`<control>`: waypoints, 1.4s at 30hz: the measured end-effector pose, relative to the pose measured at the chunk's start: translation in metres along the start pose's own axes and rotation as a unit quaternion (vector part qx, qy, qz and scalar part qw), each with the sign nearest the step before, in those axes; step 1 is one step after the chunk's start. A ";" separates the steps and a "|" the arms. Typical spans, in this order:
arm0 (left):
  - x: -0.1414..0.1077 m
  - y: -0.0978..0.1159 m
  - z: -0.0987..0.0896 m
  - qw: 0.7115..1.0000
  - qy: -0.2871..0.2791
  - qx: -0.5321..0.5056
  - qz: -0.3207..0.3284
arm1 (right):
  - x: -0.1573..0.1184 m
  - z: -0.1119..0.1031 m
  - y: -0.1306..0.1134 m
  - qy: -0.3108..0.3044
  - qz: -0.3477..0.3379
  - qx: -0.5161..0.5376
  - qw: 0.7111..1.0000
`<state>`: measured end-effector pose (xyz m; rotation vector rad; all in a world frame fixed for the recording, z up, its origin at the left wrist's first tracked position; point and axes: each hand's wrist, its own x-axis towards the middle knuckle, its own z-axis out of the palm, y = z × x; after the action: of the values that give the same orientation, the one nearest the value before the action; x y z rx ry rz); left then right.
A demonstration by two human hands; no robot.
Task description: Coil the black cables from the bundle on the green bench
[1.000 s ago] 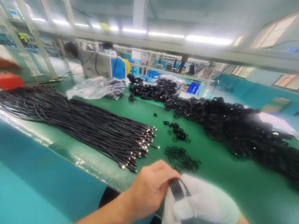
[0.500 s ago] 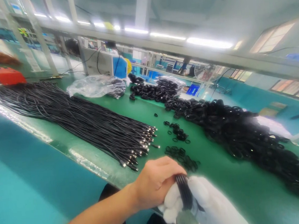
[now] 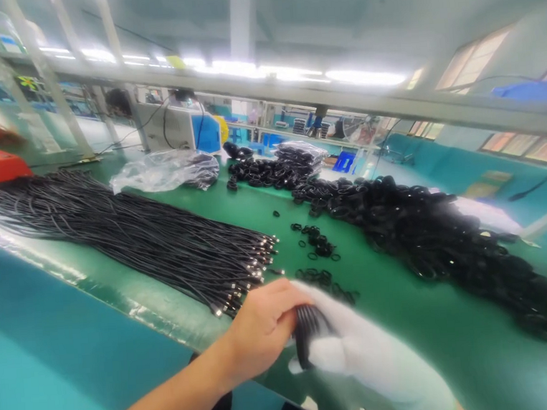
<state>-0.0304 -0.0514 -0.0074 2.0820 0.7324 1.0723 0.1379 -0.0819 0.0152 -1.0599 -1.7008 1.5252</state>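
Coil of thin black cable [image 3: 305, 334], several loops side by side: lower centre of the frame, held between two hands above the table edge. Bare left hand [image 3: 265, 324]: thumb and fingers closed on the coil's upper end, no gap showing. White-gloved right hand [image 3: 349, 349]: thumb pressed over the coil's lower part; its other fingers are mostly hidden, their spread cannot be told.

Long bundle of straight black cables with metal-tipped plugs [image 3: 163, 231]: left of the frame, plug ends just beside the left hand. Small black rings [image 3: 323, 246], loose: centre, beyond the hands. Large heap of coiled black cables [image 3: 416, 232]: centre to right edge. Crumpled clear plastic bag [image 3: 152, 171]: upper left of centre. Red box-shaped device [image 3: 0, 165]: left edge. All on a smooth green tabletop [image 3: 403, 318].
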 end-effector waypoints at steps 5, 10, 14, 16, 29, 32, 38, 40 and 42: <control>0.005 0.001 0.002 0.998 0.012 0.030 -0.049 | 0.014 0.001 0.019 0.002 0.016 0.137 0.990; 0.015 0.006 0.002 0.987 0.009 0.034 -0.154 | 0.015 -0.009 0.031 -0.053 0.031 0.303 0.951; 0.023 0.010 0.003 0.980 -0.005 0.064 -0.188 | 0.014 -0.014 0.037 -0.064 0.025 0.335 0.940; 0.025 0.009 0.005 0.977 0.001 0.073 -0.200 | 0.015 -0.014 0.040 -0.056 0.025 0.335 0.940; 0.024 -0.004 0.021 0.957 -0.015 0.053 -0.285 | 0.015 -0.004 0.048 -0.037 0.036 0.236 0.970; 0.024 -0.005 0.021 0.959 -0.024 0.053 -0.278 | 0.014 -0.006 0.051 -0.022 0.055 0.232 0.971; 0.029 -0.011 0.026 0.961 -0.031 0.069 -0.266 | 0.014 -0.004 0.059 -0.001 0.050 0.276 0.960; 0.034 -0.014 0.019 0.964 -0.053 0.075 -0.250 | 0.013 -0.011 0.062 -0.005 0.052 0.320 0.946; 0.039 -0.020 0.007 0.968 -0.058 0.074 -0.232 | 0.011 -0.023 0.065 -0.002 0.053 0.376 0.925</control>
<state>-0.0082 -0.0129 -0.0077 1.9327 1.1964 0.6460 0.1620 -0.0598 -0.0462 -0.7274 -0.9020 2.0010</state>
